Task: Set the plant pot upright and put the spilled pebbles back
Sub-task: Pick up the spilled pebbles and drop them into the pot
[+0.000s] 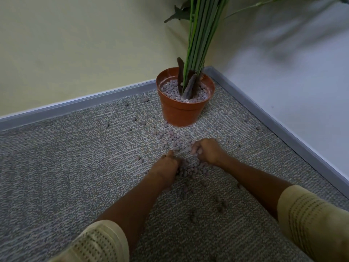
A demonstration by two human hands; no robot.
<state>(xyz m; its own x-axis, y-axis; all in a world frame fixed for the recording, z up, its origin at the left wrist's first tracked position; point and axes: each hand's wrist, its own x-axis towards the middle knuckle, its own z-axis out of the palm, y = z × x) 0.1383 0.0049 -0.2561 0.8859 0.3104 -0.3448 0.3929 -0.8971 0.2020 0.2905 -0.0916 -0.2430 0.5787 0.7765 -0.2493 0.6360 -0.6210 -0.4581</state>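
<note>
Right hand (204, 151) curled into a loose fist around a clutch of pebbles, a few showing between the fingers (194, 149), knuckles up, low over the carpet (56, 167). Left hand (167, 166) just beside it on the near left, fingers bent down into the thickest heap of spilled pebbles (190, 169), thumb pointing far; cannot tell whether gripping any or just raking. Heap lying between and just near of both hands. More pebbles strewn outward from there: a loose band running far toward the pot, scattered singles to the left near the skirting (75, 104), a few to the right. Plant pot (182, 112) standing upright in the far corner of the carpet, well apart from the hands, part-filled with pebbles around green stems (198, 44). Cream sleeves (309, 218) pushed up both forearms. Pale walls (75, 44) behind.
</note>
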